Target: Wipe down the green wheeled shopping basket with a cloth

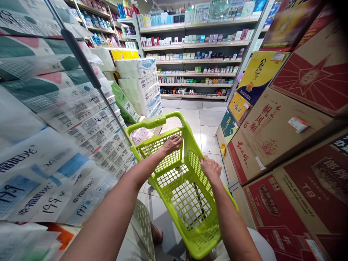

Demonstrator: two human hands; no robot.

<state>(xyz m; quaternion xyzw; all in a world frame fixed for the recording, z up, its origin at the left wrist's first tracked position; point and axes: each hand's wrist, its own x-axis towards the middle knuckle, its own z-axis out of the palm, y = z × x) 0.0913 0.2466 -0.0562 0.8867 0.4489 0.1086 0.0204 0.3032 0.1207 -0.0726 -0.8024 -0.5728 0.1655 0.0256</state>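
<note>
While both bare arms stretch forward, the left hand (172,143) lies on the far top edge of a lime-green plastic basket (187,203), with its fingers curled over the rim. The right hand (210,169) grips the basket's right side wall, fingers folded over the edge and thumb on the outside. Both hands are closed on the basket.

The basket sits low between the two arms, tipped so its open mouth faces up toward the camera. Its walls and bottom are a grid full of small square holes, and the pale floor tiles (201,123) show through them. A smooth, rounded handle (152,122) of the same green curves across its far end. Nothing can be seen inside it.

On the left, soft packs of tissue paper (81,119) in shiny, crinkly plastic wrap are piled high, with black barcodes and blue writing. A thin grey metal pole (84,65) slants across them. More white wrapped packs (141,87) stand in a block farther down the aisle.

On the right, big flat cardboard boxes (293,145) in brown and red lean in stacks, one with a large star shape printed on it. At the back, long shelves (195,58) hold rows of small boxes and bottles.
</note>
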